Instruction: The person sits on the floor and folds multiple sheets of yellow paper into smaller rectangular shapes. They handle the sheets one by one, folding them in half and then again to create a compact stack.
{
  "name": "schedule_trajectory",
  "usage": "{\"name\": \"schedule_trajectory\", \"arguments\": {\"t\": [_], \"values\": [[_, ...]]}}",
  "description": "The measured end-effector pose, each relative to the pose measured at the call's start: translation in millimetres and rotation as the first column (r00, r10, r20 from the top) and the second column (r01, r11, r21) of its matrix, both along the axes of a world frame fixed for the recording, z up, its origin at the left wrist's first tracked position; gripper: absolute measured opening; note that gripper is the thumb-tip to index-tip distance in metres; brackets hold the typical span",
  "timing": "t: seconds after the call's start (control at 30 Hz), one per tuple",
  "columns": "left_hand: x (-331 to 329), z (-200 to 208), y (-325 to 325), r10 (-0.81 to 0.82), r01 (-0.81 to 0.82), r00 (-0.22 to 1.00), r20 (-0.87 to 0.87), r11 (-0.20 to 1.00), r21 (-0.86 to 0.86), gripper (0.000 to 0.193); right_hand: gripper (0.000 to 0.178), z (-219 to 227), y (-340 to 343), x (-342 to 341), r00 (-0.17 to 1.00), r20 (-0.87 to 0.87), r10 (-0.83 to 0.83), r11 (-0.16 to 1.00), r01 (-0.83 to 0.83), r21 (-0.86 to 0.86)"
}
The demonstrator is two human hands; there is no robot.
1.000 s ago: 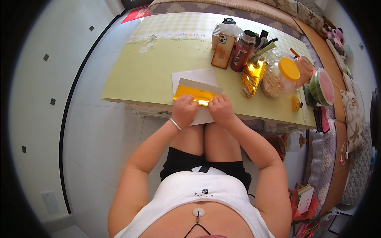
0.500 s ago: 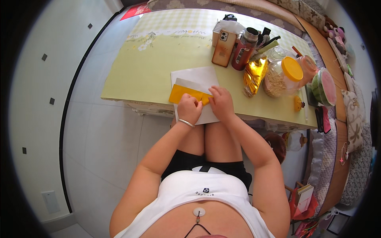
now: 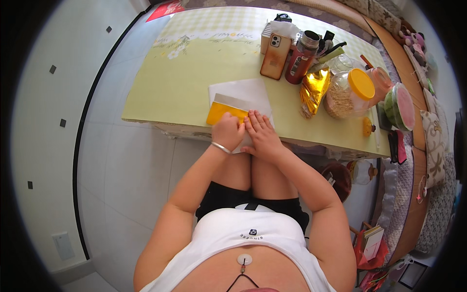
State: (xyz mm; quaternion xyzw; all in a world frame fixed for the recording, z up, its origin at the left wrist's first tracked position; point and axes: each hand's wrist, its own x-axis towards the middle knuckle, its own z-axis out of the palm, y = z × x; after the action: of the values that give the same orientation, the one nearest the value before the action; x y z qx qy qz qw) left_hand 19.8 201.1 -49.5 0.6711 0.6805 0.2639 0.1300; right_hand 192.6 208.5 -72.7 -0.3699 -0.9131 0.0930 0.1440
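Observation:
A folded sheet of yellow paper (image 3: 220, 113), with a pale grey strip along its far edge, lies on white paper (image 3: 243, 90) at the table's near edge. My left hand (image 3: 228, 131) is closed, its curled fingers at the near side of the yellow paper; the fingertips are partly hidden. Beside it, my right hand (image 3: 262, 134) lies flat with fingers stretched out, pressing over the right end of the yellow paper and covering it. Part of the white paper hangs toward my lap beneath the hands.
On the table's right stand a phone (image 3: 276, 56), a red bottle (image 3: 300, 58), a gold foil bag (image 3: 315, 90), a yellow-lidded jar (image 3: 343, 97) and a cut watermelon (image 3: 399, 106). A small yellow jar (image 3: 368, 126) is near the right front edge of the table (image 3: 170, 87).
My right hand has gone from pinching the yellow paper's right end to lying flat over it. My left hand has shifted slightly left, still closed at the paper.

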Motion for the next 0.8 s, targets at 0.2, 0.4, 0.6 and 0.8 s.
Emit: {"name": "schedule_trajectory", "arguments": {"t": [0.2, 0.4, 0.6, 0.8], "values": [[-71, 11, -11, -0.317, 0.413, 0.905, -0.284, 0.814, 0.407, 0.023, 0.087, 22, 0, 5, 0.983, 0.117, 0.14, 0.99, -0.138, -0.029], [-100, 0, 5, -0.428, 0.622, 0.761, -0.488, 0.695, 0.36, 0.031, 0.072, 26, 9, 15, 0.964, 0.07, 0.257, 0.965, -0.251, -0.079], [-82, 9, -5, -0.434, 0.652, 0.727, -0.532, 0.68, 0.335, 0.03, 0.048, 30, 34, 36, 0.961, -0.073, 0.265, 0.93, -0.275, -0.245], [-88, -9, -2, -0.346, 0.642, 0.708, -0.616, 0.679, 0.357, 0.029, 0.037, 40, 46, 35, 0.951, -0.096, 0.292, 0.9, -0.308, -0.309]]}}
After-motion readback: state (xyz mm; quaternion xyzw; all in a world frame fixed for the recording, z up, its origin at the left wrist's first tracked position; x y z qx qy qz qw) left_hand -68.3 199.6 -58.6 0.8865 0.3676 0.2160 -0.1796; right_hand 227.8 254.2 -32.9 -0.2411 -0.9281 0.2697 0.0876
